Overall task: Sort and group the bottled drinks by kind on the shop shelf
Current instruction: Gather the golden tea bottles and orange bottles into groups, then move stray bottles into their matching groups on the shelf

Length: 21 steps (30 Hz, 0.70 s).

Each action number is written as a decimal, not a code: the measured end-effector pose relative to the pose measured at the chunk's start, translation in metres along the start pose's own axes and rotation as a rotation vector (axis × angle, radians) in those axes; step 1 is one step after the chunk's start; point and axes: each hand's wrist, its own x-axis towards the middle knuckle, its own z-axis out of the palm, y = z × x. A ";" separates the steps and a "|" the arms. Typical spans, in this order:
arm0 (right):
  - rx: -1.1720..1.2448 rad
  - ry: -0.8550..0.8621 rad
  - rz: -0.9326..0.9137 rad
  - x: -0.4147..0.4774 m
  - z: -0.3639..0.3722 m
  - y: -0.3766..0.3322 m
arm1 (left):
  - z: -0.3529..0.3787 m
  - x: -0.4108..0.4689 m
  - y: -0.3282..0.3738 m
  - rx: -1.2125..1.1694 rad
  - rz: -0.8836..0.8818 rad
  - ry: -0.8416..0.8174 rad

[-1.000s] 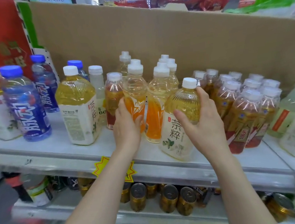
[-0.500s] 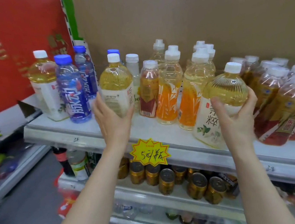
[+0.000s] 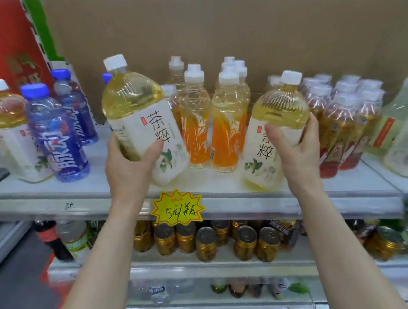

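leaning tea bottle (image 3: 140,121) in left hand (image 3: 127,170)

Tea bottles (image 3: 141,126) flank slim bottles (image 3: 223,131) on the shelf (image 3: 50,194).

The bare left hand (image 3: 128,170) and bare right hand (image 3: 297,154) run into slender bare forearms (image 3: 101,262), uncovered down to the lower edge.

glossy plastic bottles (image 3: 140,116), matt cardboard (image 3: 235,39)
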 end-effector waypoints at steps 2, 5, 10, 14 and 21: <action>0.010 0.020 -0.009 -0.002 -0.015 -0.007 | 0.006 -0.012 0.012 -0.133 -0.068 -0.120; -0.014 0.035 -0.002 -0.007 -0.046 -0.015 | 0.025 -0.039 0.024 -0.225 -0.152 -0.257; 0.038 0.020 0.116 -0.027 -0.119 -0.011 | 0.069 -0.105 0.034 -0.260 -0.213 -0.408; 0.021 0.024 0.167 -0.043 -0.197 -0.004 | 0.117 -0.166 0.040 -0.291 -0.296 -0.505; -0.110 0.132 0.230 -0.064 -0.354 0.003 | 0.224 -0.280 0.051 -0.392 -0.454 -0.693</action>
